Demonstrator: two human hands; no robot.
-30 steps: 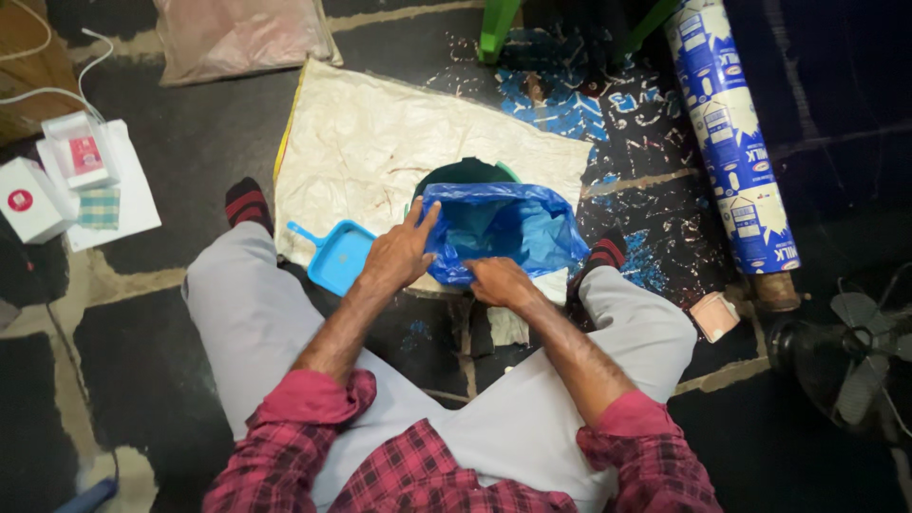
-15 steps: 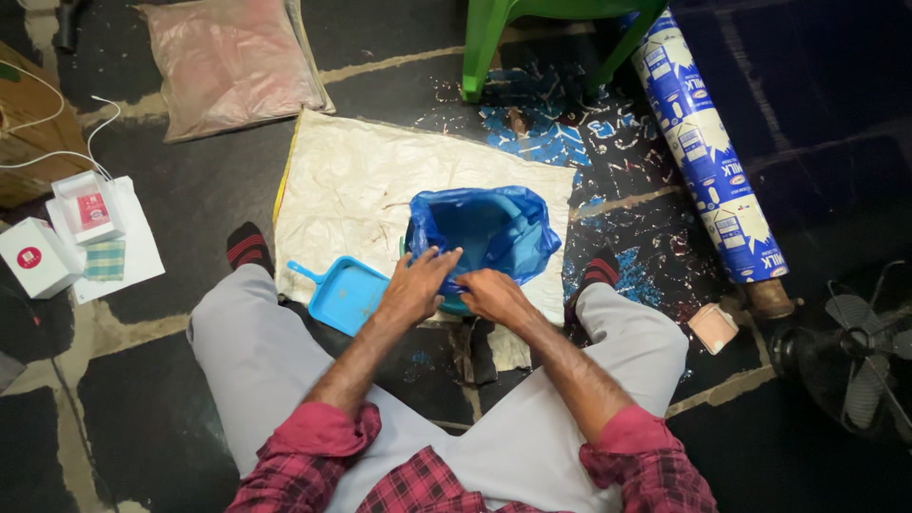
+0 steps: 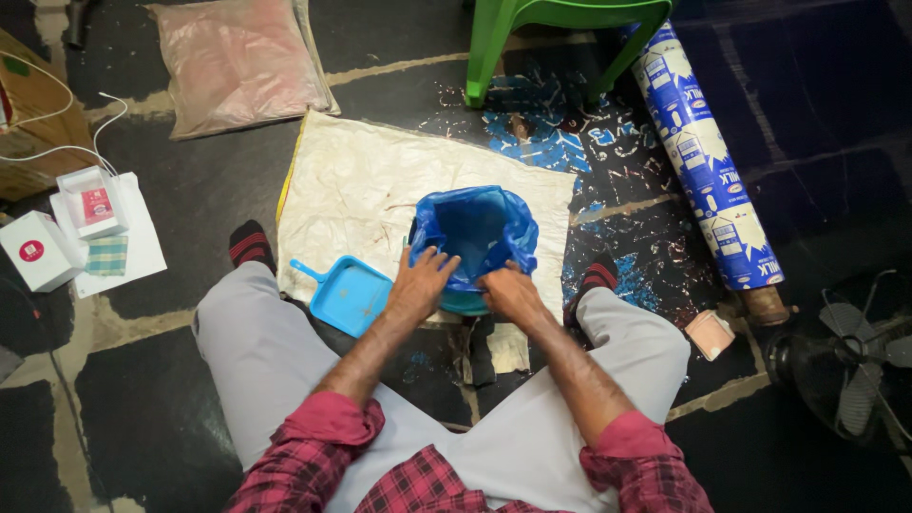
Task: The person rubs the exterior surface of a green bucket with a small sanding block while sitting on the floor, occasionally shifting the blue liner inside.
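A: so what's been changed? The blue bag (image 3: pixel 475 233) has been pulled wider at the mouth compared with a second ago. It's sat on the pale sack (image 3: pixel 361 185), its near rim gripped by left hand (image 3: pixel 419 282) and right hand (image 3: pixel 510 292).

B: packaging? A printed blue-white roll (image 3: pixel 708 161) is laid at right, small white boxes (image 3: pixel 66 223) at left, blue dustpan (image 3: pixel 350 294) by the knee.

A green plastic stool (image 3: pixel 560 28) stands at the top, beside a printed blue-and-white roll (image 3: pixel 708 161). A pinkish sack (image 3: pixel 242 62) lies on the dark floor (image 3: pixel 190 180). White boxes (image 3: pixel 62 228) sit on the left; a black fan (image 3: pixel 855 366) is at right.
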